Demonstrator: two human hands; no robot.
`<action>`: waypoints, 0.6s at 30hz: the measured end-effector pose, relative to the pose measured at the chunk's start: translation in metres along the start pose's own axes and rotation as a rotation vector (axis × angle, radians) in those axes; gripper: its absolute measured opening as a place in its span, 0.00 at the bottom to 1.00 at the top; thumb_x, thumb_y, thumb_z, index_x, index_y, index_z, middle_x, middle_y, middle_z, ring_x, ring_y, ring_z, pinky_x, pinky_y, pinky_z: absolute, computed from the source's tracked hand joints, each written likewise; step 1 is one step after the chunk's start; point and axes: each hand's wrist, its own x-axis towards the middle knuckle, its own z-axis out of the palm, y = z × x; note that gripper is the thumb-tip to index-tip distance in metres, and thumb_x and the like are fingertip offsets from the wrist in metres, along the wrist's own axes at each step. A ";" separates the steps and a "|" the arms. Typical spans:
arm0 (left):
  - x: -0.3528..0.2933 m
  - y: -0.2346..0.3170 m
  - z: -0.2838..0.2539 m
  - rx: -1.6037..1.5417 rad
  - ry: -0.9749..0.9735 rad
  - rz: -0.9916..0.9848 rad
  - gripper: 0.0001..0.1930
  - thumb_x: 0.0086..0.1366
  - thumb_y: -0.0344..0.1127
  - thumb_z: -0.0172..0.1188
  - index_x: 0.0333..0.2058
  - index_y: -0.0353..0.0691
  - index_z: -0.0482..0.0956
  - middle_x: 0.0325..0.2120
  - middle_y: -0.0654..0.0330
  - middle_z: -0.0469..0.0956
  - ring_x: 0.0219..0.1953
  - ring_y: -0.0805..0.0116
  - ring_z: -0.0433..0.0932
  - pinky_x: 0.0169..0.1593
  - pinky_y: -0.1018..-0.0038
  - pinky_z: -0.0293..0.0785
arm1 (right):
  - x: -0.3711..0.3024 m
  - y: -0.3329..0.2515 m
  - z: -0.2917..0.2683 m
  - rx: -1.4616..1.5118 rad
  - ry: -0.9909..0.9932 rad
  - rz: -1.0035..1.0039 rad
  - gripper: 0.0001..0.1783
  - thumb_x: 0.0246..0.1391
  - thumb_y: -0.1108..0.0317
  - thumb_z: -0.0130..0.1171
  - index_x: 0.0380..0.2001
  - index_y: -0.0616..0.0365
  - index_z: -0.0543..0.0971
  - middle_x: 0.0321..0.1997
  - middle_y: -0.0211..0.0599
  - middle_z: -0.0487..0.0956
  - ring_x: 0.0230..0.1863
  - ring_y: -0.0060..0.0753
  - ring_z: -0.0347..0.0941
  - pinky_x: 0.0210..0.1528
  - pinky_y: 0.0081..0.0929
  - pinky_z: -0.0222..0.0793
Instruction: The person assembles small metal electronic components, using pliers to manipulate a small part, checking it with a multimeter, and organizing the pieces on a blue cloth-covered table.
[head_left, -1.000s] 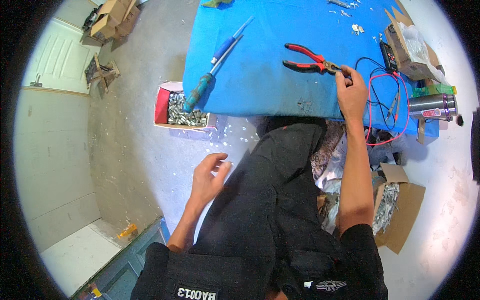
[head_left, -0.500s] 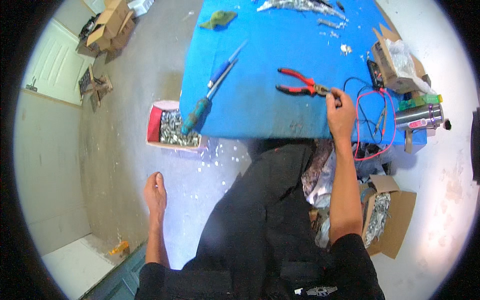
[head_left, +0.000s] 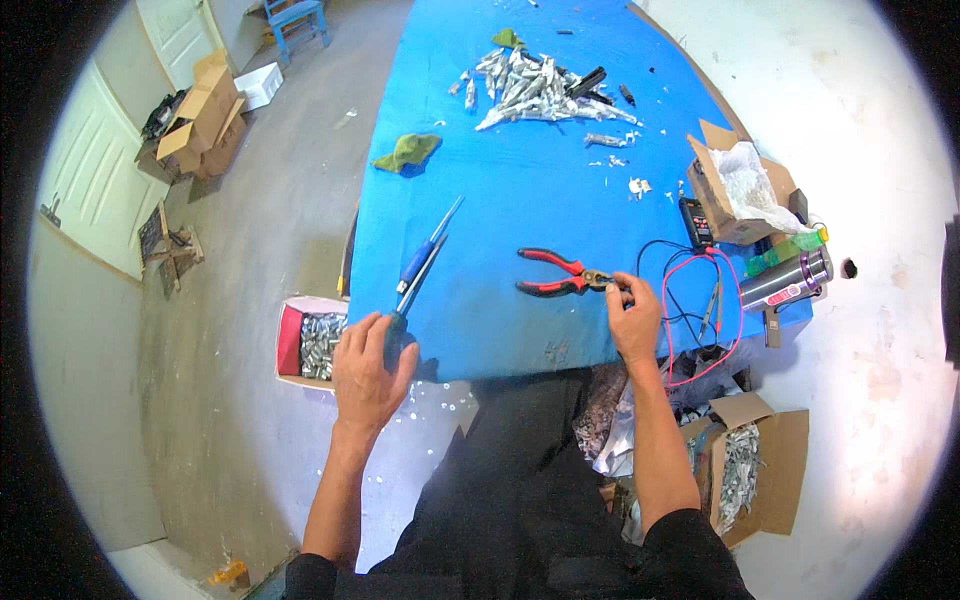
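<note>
My left hand (head_left: 370, 372) is at the table's near left corner, its fingers and thumb around the teal handle of a screwdriver (head_left: 399, 322), most of which is hidden under the hand. The screwdriver's shaft lies beside a second screwdriver (head_left: 416, 263) with a blue handle. Further right, my right hand (head_left: 632, 316) pinches the metal nose of a pair of pliers (head_left: 562, 276) between thumb and fingers. The pliers' red and black handles point left and are spread apart over the blue table (head_left: 480, 330); whether anything small is also between my fingertips is hidden.
A heap of silvery pieces (head_left: 535, 90) and a green cloth (head_left: 408, 154) lie further back. On the right are a meter (head_left: 695, 222) with looped leads, a steel flask (head_left: 785, 282) and a carton (head_left: 722, 195). Below the left edge stands a box of metal parts (head_left: 320, 345).
My left hand has come up from beside the table onto the teal screwdriver handle. My right hand stays at the pliers' nose. The view has tilted up, showing more of the table.
</note>
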 end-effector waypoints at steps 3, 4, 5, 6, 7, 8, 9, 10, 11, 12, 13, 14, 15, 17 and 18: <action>0.003 -0.005 0.010 0.033 -0.055 -0.049 0.22 0.61 0.33 0.70 0.53 0.33 0.78 0.49 0.45 0.80 0.49 0.45 0.78 0.54 0.54 0.75 | -0.002 0.001 0.000 0.005 0.018 -0.015 0.12 0.58 0.69 0.65 0.44 0.64 0.84 0.41 0.44 0.84 0.29 0.33 0.79 0.34 0.30 0.74; 0.005 -0.010 0.013 0.019 -0.060 -0.053 0.21 0.61 0.32 0.70 0.52 0.34 0.78 0.48 0.46 0.80 0.48 0.45 0.79 0.52 0.55 0.75 | 0.000 0.001 0.000 0.002 0.027 -0.023 0.12 0.58 0.69 0.65 0.43 0.64 0.84 0.40 0.44 0.84 0.29 0.33 0.79 0.34 0.30 0.75; 0.004 -0.015 0.016 0.005 -0.065 -0.056 0.20 0.60 0.30 0.70 0.51 0.35 0.79 0.46 0.46 0.81 0.47 0.46 0.79 0.51 0.56 0.76 | 0.001 0.003 0.001 -0.035 0.034 -0.049 0.12 0.58 0.69 0.65 0.43 0.64 0.84 0.39 0.44 0.84 0.28 0.35 0.79 0.33 0.31 0.75; 0.003 -0.018 0.018 -0.010 -0.071 -0.062 0.19 0.60 0.28 0.70 0.50 0.36 0.79 0.45 0.46 0.81 0.46 0.46 0.80 0.50 0.57 0.77 | 0.001 0.000 0.000 -0.019 0.032 -0.041 0.12 0.57 0.69 0.65 0.43 0.63 0.84 0.39 0.44 0.84 0.28 0.35 0.79 0.33 0.31 0.75; 0.005 -0.016 0.018 -0.054 -0.043 -0.015 0.17 0.59 0.24 0.69 0.49 0.35 0.80 0.44 0.47 0.81 0.44 0.46 0.81 0.48 0.57 0.78 | 0.001 -0.003 -0.001 -0.005 0.029 -0.031 0.12 0.57 0.69 0.65 0.43 0.63 0.84 0.39 0.43 0.84 0.28 0.35 0.79 0.32 0.31 0.75; 0.009 -0.013 0.017 -0.092 0.002 0.011 0.17 0.59 0.23 0.68 0.48 0.35 0.80 0.43 0.47 0.81 0.44 0.46 0.81 0.48 0.57 0.78 | 0.002 -0.006 -0.002 0.008 0.026 -0.020 0.11 0.57 0.69 0.65 0.42 0.63 0.84 0.39 0.43 0.83 0.28 0.35 0.79 0.32 0.31 0.75; 0.012 -0.008 0.014 -0.128 0.042 0.035 0.16 0.59 0.22 0.68 0.47 0.35 0.80 0.43 0.47 0.81 0.44 0.46 0.81 0.48 0.57 0.78 | 0.000 -0.006 -0.001 0.016 0.032 -0.008 0.11 0.57 0.70 0.66 0.42 0.63 0.84 0.39 0.42 0.84 0.27 0.33 0.79 0.31 0.30 0.75; 0.017 -0.005 0.015 -0.164 0.082 0.058 0.16 0.60 0.21 0.67 0.47 0.35 0.80 0.42 0.47 0.81 0.43 0.46 0.81 0.48 0.57 0.78 | 0.000 -0.007 -0.001 0.020 0.033 -0.005 0.11 0.57 0.70 0.66 0.42 0.63 0.84 0.39 0.42 0.84 0.27 0.32 0.79 0.31 0.30 0.75; 0.024 -0.009 0.017 -0.149 0.120 0.054 0.18 0.58 0.20 0.68 0.47 0.36 0.80 0.41 0.47 0.81 0.45 0.47 0.81 0.50 0.58 0.78 | 0.001 -0.007 -0.002 0.024 0.035 -0.001 0.11 0.57 0.70 0.66 0.42 0.63 0.84 0.39 0.42 0.84 0.27 0.31 0.79 0.31 0.29 0.75; 0.039 -0.009 0.012 -0.173 0.128 0.048 0.16 0.59 0.21 0.67 0.47 0.36 0.80 0.41 0.48 0.81 0.44 0.47 0.81 0.49 0.58 0.77 | 0.001 -0.008 -0.002 0.029 0.031 0.005 0.11 0.57 0.70 0.66 0.42 0.63 0.84 0.39 0.42 0.84 0.26 0.30 0.78 0.31 0.29 0.75; 0.052 -0.012 0.012 -0.180 0.137 0.009 0.15 0.60 0.22 0.67 0.47 0.35 0.80 0.41 0.48 0.81 0.44 0.47 0.81 0.49 0.59 0.77 | 0.000 -0.011 -0.004 0.030 0.029 0.026 0.12 0.57 0.71 0.67 0.43 0.63 0.84 0.39 0.41 0.84 0.27 0.29 0.78 0.32 0.28 0.76; 0.065 -0.017 0.013 -0.189 0.146 -0.030 0.14 0.61 0.22 0.66 0.47 0.35 0.80 0.40 0.48 0.81 0.44 0.47 0.81 0.49 0.59 0.77 | 0.002 -0.014 -0.004 0.028 0.029 0.032 0.12 0.57 0.71 0.67 0.43 0.63 0.84 0.40 0.41 0.84 0.27 0.29 0.78 0.32 0.28 0.76; 0.077 -0.024 0.016 -0.209 0.131 -0.074 0.12 0.63 0.24 0.64 0.46 0.34 0.80 0.40 0.47 0.81 0.43 0.47 0.81 0.49 0.59 0.77 | 0.002 -0.015 -0.005 0.028 0.029 0.041 0.12 0.57 0.71 0.67 0.43 0.63 0.84 0.40 0.41 0.84 0.27 0.29 0.78 0.33 0.28 0.76; 0.091 -0.040 0.028 -0.218 0.144 -0.115 0.12 0.64 0.25 0.65 0.46 0.33 0.80 0.39 0.47 0.81 0.42 0.48 0.81 0.48 0.61 0.77 | 0.000 -0.013 -0.007 0.028 0.009 0.067 0.12 0.56 0.70 0.67 0.44 0.62 0.84 0.42 0.42 0.84 0.29 0.30 0.79 0.34 0.28 0.77; 0.097 -0.047 0.035 -0.197 0.142 -0.122 0.12 0.64 0.26 0.65 0.46 0.32 0.81 0.39 0.47 0.81 0.42 0.48 0.81 0.48 0.62 0.77 | 0.000 -0.011 -0.007 0.038 0.005 0.058 0.13 0.57 0.70 0.67 0.44 0.63 0.84 0.43 0.42 0.84 0.30 0.29 0.80 0.34 0.27 0.76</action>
